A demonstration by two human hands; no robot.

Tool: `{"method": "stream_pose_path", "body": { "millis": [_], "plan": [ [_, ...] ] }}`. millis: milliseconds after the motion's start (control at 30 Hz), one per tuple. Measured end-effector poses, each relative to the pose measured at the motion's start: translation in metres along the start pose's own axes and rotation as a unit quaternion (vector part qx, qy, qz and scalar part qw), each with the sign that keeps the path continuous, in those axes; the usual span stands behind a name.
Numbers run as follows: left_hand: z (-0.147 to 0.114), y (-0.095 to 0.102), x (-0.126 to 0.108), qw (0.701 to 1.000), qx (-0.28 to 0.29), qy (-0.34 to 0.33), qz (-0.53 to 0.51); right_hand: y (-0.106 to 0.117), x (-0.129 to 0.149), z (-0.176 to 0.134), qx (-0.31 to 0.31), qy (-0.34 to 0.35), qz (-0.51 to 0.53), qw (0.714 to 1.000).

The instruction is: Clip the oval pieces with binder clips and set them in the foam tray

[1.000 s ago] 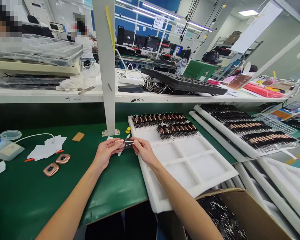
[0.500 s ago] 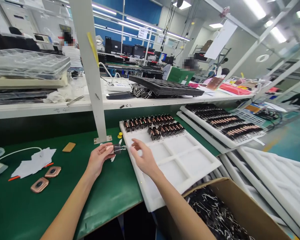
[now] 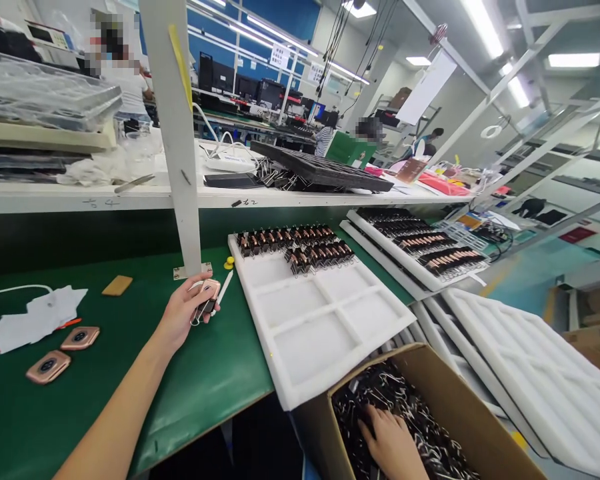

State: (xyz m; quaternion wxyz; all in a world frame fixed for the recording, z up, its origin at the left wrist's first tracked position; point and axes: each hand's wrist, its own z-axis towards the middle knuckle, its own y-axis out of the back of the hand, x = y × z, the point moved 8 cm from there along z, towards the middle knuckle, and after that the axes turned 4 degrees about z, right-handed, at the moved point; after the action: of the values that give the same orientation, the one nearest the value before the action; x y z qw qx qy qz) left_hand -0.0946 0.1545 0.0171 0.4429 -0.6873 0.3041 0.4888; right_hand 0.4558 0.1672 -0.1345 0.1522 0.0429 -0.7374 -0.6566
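My left hand is closed around a rose-gold watch case with a black binder clip clamped on it, above the green mat. My right hand reaches into a cardboard box of loose black binder clips. Its thumb and fingers are apart, with some fingertips sunk among the clips. Two more rose-gold watch cases lie on the mat at left. Rows of clipped watch cases stand at the far end of a white foam tray.
A white pen-like stick and a yellow knob lie beyond my left hand. A metal post rises from the mat to a shelf. Another filled foam tray and stacked foam trays stand at right. People are in the background.
My right hand has left the space beside the clipped watch case and moved down right into the box of clips. My left hand has turned the watch case, its clip now pointing toward me.
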Motion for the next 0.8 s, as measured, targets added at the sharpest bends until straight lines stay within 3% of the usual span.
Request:
{"method": "stream_pose_path", "body": {
  "millis": [167, 333, 433, 533, 633, 733, 800],
  "plan": [
    [-0.001, 0.0, -0.001, 1.0, 0.001, -0.003, 0.0, 0.001, 0.005, 0.011, 0.023, -0.052, 0.012, 0.998],
    [-0.002, 0.001, 0.0, 1.0, 0.001, -0.001, 0.004, 0.019, -0.013, 0.013, -0.028, -0.119, 0.146, 0.982],
    [-0.001, 0.001, 0.0, 1.0, 0.006, -0.004, 0.006, 0.051, -0.03, 0.008, -0.079, -0.17, 0.199, 0.962],
    [-0.001, 0.001, 0.001, 1.0, 0.008, -0.001, 0.014, 0.102, -0.032, 0.0, -0.143, -0.217, 0.285, 0.923],
    [-0.002, 0.0, 0.0, 1.0, 0.007, 0.002, 0.024, 0.165, -0.002, 0.0, -0.232, -0.19, 0.345, 0.889],
    [-0.004, -0.001, -0.003, 1.0, 0.003, -0.001, 0.031, 0.214, 0.058, 0.02, -0.294, -0.071, 0.427, 0.852],
    [-0.005, -0.002, -0.004, 0.999, 0.003, -0.005, 0.036, 0.229, 0.106, 0.048, -0.295, 0.018, 0.495, 0.817]
  ]
}}
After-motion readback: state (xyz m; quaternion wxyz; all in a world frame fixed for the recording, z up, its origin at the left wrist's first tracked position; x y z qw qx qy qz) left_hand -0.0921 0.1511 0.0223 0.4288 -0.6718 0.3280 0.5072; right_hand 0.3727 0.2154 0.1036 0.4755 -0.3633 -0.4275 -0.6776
